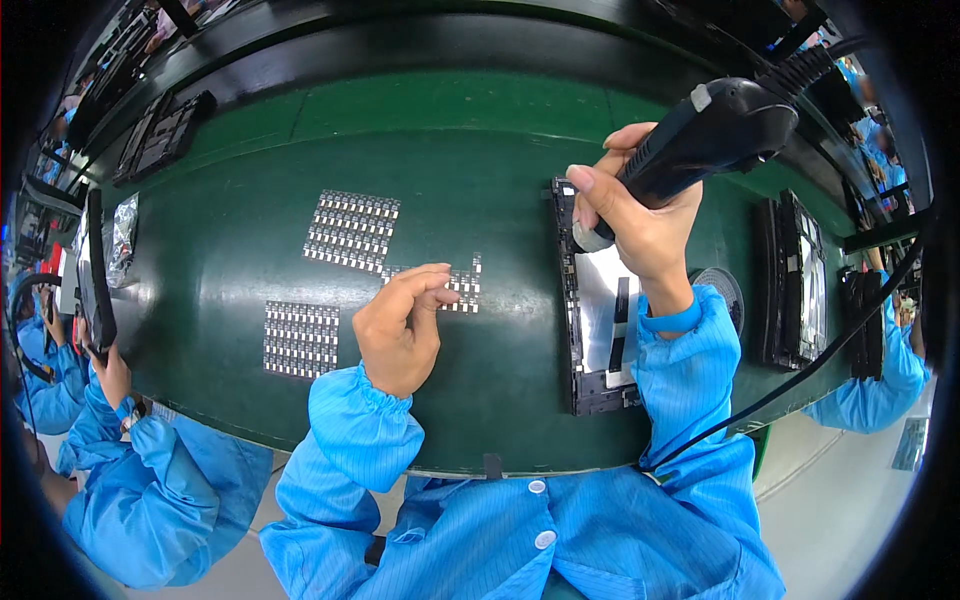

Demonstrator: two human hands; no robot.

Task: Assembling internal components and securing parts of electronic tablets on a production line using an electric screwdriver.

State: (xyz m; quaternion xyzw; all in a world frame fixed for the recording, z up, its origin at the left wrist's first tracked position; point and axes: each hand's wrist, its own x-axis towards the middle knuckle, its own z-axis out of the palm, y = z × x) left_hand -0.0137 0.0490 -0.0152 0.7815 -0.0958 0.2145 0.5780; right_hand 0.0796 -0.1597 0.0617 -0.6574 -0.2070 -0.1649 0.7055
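Note:
My right hand (650, 220) grips a black handheld tool (700, 140) with a ribbed cable sleeve, its tip tilted down to the left. Beneath that hand and forearm lies a black rectangular frame (587, 385) with a silver plate (598, 290) inside, partly covered by my arm. My left hand (398, 330) is closed in a pinch over a partly used sheet of small black-and-white pieces (468, 285). Whatever its fingertips hold is too small to make out. Two fuller sheets lie nearby, an upper sheet (352, 230) and a lower sheet (300, 338).
To the right stand more black frames (795, 280), beside a round grey coil (720, 295) behind my sleeve. A black cable (800, 375) runs along my right side. Clear plastic wrap (122, 240) lies at far left, where a co-worker's hand (112, 375) holds a black panel (95, 270).

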